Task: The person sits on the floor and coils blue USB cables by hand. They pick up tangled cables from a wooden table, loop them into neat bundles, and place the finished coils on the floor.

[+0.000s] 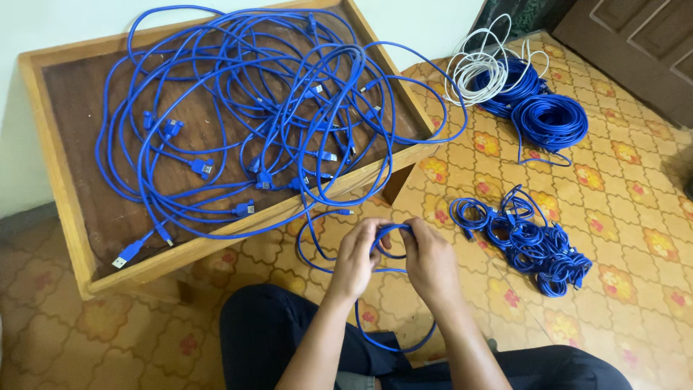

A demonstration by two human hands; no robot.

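My left hand (354,261) and my right hand (431,261) both grip one blue cable (393,230), bent into a small loop between them above my lap. Its slack hangs down in a curve over my dark trousers (274,332) and trails up toward the table. A low wooden table (65,180) at upper left carries a big tangle of loose blue cables (253,123) with several connector plugs. To the right of my hands, a heap of small coiled blue cables (530,242) lies on the floor.
Two large coils of blue cable (548,119) and a coil of white cable (473,72) lie on the patterned tile floor (628,195) at upper right. A dark wooden door (635,43) stands at the far right. A pale wall runs behind the table.
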